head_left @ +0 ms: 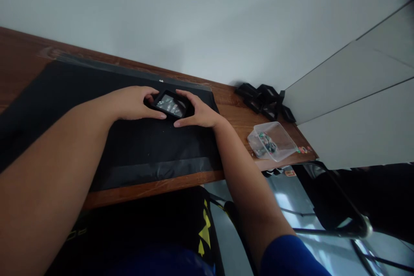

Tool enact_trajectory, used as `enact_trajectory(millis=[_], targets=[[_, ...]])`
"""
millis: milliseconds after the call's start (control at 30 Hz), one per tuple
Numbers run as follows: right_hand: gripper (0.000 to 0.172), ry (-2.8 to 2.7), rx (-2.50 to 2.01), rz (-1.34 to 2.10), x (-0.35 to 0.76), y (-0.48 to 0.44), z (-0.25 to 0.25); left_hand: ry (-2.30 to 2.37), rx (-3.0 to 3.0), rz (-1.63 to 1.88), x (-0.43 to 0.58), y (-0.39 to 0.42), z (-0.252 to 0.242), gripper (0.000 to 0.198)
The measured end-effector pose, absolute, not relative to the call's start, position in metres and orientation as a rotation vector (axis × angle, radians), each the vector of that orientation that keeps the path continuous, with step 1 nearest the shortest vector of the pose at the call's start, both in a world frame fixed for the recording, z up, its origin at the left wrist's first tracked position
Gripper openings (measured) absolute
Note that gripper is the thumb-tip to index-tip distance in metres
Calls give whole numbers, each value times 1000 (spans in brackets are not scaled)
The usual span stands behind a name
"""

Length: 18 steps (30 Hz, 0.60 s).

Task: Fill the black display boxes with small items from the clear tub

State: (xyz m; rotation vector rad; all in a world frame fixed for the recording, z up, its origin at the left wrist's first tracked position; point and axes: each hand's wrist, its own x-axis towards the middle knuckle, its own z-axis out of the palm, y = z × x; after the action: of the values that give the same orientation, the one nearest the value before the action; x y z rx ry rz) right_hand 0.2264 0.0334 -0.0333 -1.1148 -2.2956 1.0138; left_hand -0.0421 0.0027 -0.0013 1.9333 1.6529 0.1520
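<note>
Head view: pale wall (136,21) fills the top, with a brown wooden tabletop (231,116) running along its foot. On the wood, a broad black mat (129,151), bands of glossy tape along its far and near margins. Lower right, beyond the table, part of a black chair (339,220) with metal tubing.

Right of the mat, near the table's front edge: clear plastic tub (286,136), small dark and greenish pieces inside, too blurred to name. Behind it, toward the wall, a jumbled pile of black boxes (265,99), several tilted against one another.

Hands next. Left hand (137,102) grips the left end of a small black rectangular box (171,105), thumb along its near side. Right hand (202,112) curls round the other end, fingers at the far side; whether that thumb presses the near side, cannot tell. Box sits over the mat between both hands, its middle glossy grey-white; contents or a clear cover, unclear.

Smallest: coloured bits (303,149) beside the tub, and a white speck (161,80) at the mat's far margin.

Risks, my judgement: uneven grip could let the box twist or slip; anything loose inside might spill if tipped. A rightward elbow swing could knock tub or coloured bits off the edge.
</note>
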Motion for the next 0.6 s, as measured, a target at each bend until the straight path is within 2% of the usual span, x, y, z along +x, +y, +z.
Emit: enact_trajectory(millis=[100,233,400,500,600], targets=[[119,-2322,-1100,968,226,35,-35,1636,1956,166,-42,3,-2,120],[96,-2167,-1075,1104,224,38,-37,1614,2019,182,-42,4,-5,102],[67,-1968,-1083,1276,223,34,-32,1675,1989,181,-37,1,-3,116],[64,-1936,-1110,1299,222,31,-28,1708,1966,165,-32,-1,-1,128],[63,-1947,-1136,1283,221,31,-28,1758,1998,160,-28,-3,-2,126]])
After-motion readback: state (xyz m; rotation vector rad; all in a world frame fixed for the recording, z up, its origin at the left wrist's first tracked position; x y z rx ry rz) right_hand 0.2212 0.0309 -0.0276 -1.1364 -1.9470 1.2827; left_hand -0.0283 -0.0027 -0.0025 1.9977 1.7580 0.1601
